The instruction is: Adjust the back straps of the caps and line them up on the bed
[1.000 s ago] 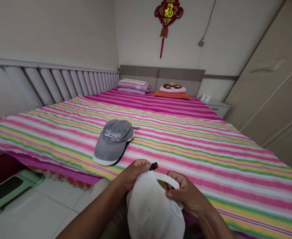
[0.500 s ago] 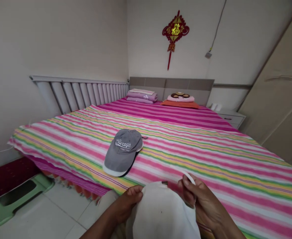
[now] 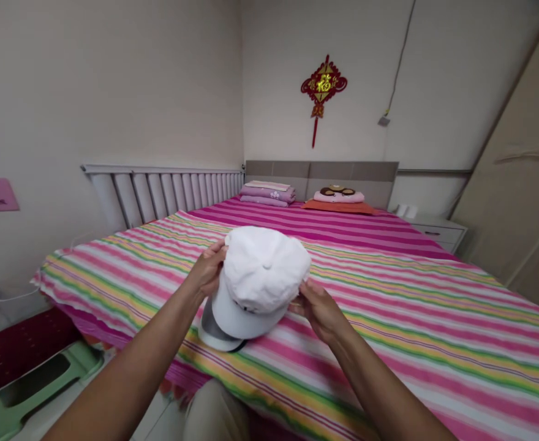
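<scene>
A white baseball cap [image 3: 266, 269] is held between my two hands over the bed, its brim pointing toward me. My left hand [image 3: 209, 267] pinches its left side, and my right hand [image 3: 318, 306] grips the lower right side. Behind and below it lies a grey baseball cap [image 3: 214, 331] on the bed; only part of its brim shows, the rest being covered by the white cap. Whether the two caps touch I cannot tell.
The striped bedspread [image 3: 398, 318] covers the bed. Folded purple bedding [image 3: 268, 195] and a pink pillow [image 3: 338, 196] lie by the headboard [image 3: 352, 174]. A green stool [image 3: 40, 380] stands at lower left, a nightstand [image 3: 439, 234] at far right.
The white cap has moved from near my lap forward over the grey cap, and its brim now faces me. Both hands travelled with it; my right hand has left the strap for its side.
</scene>
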A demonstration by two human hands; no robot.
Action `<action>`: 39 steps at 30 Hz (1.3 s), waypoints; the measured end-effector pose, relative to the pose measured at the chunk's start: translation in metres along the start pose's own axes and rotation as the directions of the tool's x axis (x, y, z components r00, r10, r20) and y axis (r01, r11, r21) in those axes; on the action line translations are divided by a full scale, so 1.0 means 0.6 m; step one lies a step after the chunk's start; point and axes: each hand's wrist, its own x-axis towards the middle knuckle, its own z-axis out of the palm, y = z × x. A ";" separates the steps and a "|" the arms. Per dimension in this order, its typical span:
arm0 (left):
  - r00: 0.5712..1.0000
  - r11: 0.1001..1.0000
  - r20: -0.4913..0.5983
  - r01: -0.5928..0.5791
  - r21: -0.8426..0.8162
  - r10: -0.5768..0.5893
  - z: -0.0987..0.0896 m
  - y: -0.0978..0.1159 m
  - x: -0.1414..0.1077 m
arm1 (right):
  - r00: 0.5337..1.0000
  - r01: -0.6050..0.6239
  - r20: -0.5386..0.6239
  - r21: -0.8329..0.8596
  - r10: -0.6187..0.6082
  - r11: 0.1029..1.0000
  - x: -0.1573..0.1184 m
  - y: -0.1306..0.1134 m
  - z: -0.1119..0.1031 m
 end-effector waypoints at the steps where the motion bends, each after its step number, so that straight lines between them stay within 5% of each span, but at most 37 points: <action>1: 0.999 0.999 -0.008 -0.031 0.014 0.032 -0.006 0.011 0.018 | 0.999 0.014 -0.031 -0.002 -0.014 1.000 0.025 -0.001 0.015; 4: 0.992 0.988 -0.117 0.058 0.143 -0.042 -0.040 0.013 0.056 | 0.987 -0.012 -0.162 -0.021 0.008 1.000 0.090 0.022 0.049; 6: 0.957 0.946 -0.245 0.215 0.244 -0.154 -0.070 -0.010 0.064 | 0.965 -0.120 -0.239 -0.043 0.106 0.992 0.117 0.055 0.060; 10: 0.902 0.886 -0.374 0.342 0.315 -0.215 -0.122 -0.069 0.054 | 0.902 -0.335 -0.303 -0.043 0.308 0.941 0.131 0.122 0.062; 21: 0.852 0.829 -0.519 0.237 0.507 0.074 -0.170 -0.110 0.074 | 0.871 -0.428 -0.305 -0.085 0.385 0.900 0.138 0.155 0.057; 33: 0.873 0.728 -0.474 0.251 0.638 0.114 -0.177 -0.116 0.056 | 0.870 -0.471 -0.295 -0.256 0.396 0.844 0.106 0.171 0.045; 39: 0.848 0.533 -0.405 0.181 0.827 0.342 -0.182 -0.124 -0.040 | 0.868 -0.497 -0.236 -0.401 0.438 0.770 0.071 0.200 0.043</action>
